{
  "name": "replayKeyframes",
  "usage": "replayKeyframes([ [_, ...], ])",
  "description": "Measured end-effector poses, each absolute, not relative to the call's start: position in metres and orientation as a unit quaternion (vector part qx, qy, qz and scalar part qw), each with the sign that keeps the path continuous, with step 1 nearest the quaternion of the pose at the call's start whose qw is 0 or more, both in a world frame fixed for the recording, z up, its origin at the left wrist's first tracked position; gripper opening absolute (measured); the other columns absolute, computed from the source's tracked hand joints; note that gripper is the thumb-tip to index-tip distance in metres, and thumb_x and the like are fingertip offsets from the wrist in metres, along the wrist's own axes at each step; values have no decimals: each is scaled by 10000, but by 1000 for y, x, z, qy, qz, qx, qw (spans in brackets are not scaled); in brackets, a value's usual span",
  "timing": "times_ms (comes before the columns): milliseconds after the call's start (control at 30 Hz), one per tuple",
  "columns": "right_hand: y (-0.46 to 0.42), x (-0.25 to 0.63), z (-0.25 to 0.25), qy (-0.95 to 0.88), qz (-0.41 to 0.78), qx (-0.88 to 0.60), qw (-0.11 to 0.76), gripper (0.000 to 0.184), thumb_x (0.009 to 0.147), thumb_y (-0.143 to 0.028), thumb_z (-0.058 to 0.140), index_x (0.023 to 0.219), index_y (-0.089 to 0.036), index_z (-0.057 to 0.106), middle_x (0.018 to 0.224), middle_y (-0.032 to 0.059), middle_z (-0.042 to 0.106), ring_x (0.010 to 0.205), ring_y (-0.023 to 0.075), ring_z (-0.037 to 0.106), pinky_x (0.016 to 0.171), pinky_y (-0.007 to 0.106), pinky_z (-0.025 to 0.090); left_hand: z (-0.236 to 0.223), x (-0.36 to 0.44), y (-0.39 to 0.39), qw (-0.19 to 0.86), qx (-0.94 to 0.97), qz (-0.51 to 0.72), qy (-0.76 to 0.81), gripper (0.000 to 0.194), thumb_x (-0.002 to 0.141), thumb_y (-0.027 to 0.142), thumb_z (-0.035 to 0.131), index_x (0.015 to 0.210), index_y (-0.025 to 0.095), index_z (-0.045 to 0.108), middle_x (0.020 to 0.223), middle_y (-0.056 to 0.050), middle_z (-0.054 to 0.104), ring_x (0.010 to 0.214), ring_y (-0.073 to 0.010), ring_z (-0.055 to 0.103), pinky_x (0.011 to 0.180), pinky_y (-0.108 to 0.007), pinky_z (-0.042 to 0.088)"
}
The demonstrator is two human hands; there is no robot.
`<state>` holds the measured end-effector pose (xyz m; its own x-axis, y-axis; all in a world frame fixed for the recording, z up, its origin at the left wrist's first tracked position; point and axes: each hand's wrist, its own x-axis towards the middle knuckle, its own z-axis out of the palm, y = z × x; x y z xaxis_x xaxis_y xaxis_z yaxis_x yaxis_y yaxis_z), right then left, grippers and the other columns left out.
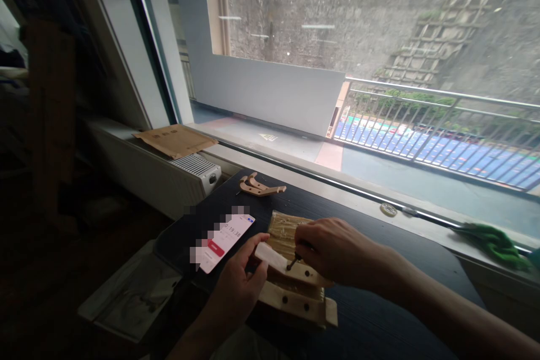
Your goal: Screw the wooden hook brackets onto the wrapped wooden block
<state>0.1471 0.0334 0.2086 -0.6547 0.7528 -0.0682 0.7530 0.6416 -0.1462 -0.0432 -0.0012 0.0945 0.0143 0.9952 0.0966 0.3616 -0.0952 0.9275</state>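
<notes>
Pale wooden bar (297, 273), dark round spots, slanted over black tabletop (379, 320). Slim dark metal driver (294, 261) tilted, tip at bar.

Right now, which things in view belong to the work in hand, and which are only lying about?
In the work:
left hand, holding the upper wooden piece
right hand, holding a thin tool
lower wooden piece
wrapped brown bundle
probably the curved wooden parts

Lying about:
phone
brown envelope
small roll
green cloth
</notes>
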Motion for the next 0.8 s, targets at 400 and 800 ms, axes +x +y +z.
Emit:
replayKeyframes([
  [400,30,128,218,939,-59,329,79,78,859,-117,544,840,-152,612,848,50,684,713,154,618,559,242,359,99,-42,-2,393,599,424,554,406,793,242,490,1181,147,560,990,-57,674,829,-191,651,676,-249,543],
  [800,32,141,223,907,-62,410,69,154,894,-300,497,879,-195,609,741,10,662,603,137,573,518,246,280,96,-42,-2,393,608,438,533,377,808,235,475,1169,144,535,1013,-57,658,886,-189,641,756,-261,534],
])
